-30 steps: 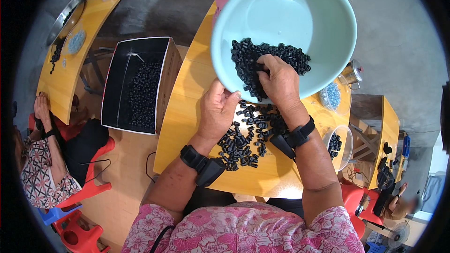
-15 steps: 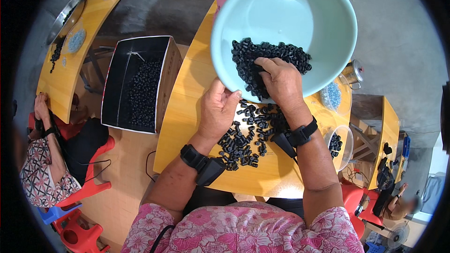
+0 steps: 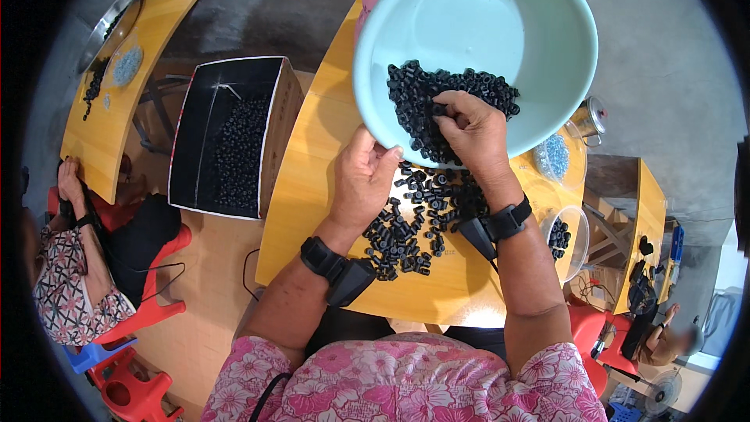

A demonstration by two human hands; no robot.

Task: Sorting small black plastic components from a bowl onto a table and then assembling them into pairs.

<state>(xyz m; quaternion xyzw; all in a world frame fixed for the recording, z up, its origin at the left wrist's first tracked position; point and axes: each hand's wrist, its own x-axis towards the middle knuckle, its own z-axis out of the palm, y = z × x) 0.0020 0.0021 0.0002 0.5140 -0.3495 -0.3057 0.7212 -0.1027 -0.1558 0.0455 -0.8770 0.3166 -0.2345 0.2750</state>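
Note:
A wide pale-blue plastic basin (image 3: 476,19) is tilted toward me above the table. My left hand (image 3: 363,180) grips its near rim, thumb over the edge. Small black cylindrical parts (image 3: 412,94) lie heaped in the basin's near side. Over that heap, my right hand (image 3: 478,134) is closed, thumb and fingertips pinching a small black cylindrical part (image 3: 439,109). More loose black parts (image 3: 397,242) are scattered on the yellow table (image 3: 308,219) below the basin; my right wrist partly covers them.
Right of the basin stand a clear tub of bluish clear pieces (image 3: 552,158), a clear tub with black parts (image 3: 558,238) and a metal canister (image 3: 590,119). To the left is a large box of black parts (image 3: 238,156). A seated person (image 3: 86,266) is farther left; another sits far right.
My right hand has drawn back slightly from the heap, and its fingers have closed on a black part. My left hand keeps its grip on the rim.

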